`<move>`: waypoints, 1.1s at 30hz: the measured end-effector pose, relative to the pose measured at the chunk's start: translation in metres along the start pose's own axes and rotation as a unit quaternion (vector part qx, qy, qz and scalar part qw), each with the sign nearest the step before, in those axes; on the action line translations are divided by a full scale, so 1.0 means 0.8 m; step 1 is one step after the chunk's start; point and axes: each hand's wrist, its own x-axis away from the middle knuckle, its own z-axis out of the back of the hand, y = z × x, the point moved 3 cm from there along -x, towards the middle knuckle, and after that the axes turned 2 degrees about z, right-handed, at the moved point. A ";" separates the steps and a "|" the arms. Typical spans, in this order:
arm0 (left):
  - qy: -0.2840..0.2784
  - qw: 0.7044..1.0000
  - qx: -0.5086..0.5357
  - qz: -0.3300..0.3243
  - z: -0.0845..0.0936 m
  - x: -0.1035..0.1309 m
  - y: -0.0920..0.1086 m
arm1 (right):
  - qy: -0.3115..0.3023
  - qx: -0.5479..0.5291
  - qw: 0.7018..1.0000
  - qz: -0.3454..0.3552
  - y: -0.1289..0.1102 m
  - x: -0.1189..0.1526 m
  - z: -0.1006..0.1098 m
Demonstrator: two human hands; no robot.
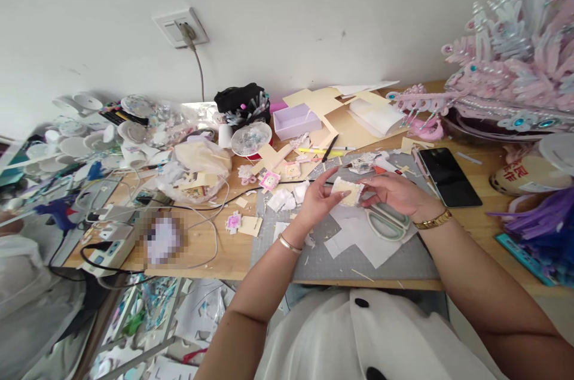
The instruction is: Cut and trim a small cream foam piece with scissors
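Between my hands is a small square piece (pixel 348 193) with a cream card face and a white, uneven border. My left hand (pixel 317 200) grips its left side, with the thumb lying across the face. At the piece's right edge, the fingers of my right hand (pixel 397 193) are closed on it. Scissors with pale grey-green handles (pixel 388 223) lie below my right hand, their blades hidden. White sheets (pixel 359 239) are spread under the piece on the grey cutting mat (pixel 309 266). Left of my hands lie white pieces (pixel 282 199) and a pink-framed square (pixel 269 181).
A phone (pixel 449 176) and a drink cup (pixel 520 173) stand to the right. Behind are a lilac box (pixel 296 122) and cream card sheets (pixel 323 102). Cables cross the left side near a power strip (pixel 107 248) and a blue glue gun (pixel 58 212). Another person's sleeve (pixel 22 272) is far left.
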 end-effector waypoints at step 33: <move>0.004 1.000 -0.001 0.005 -0.001 0.004 0.011 | 0.010 0.064 0.998 0.008 -0.008 0.008 -0.008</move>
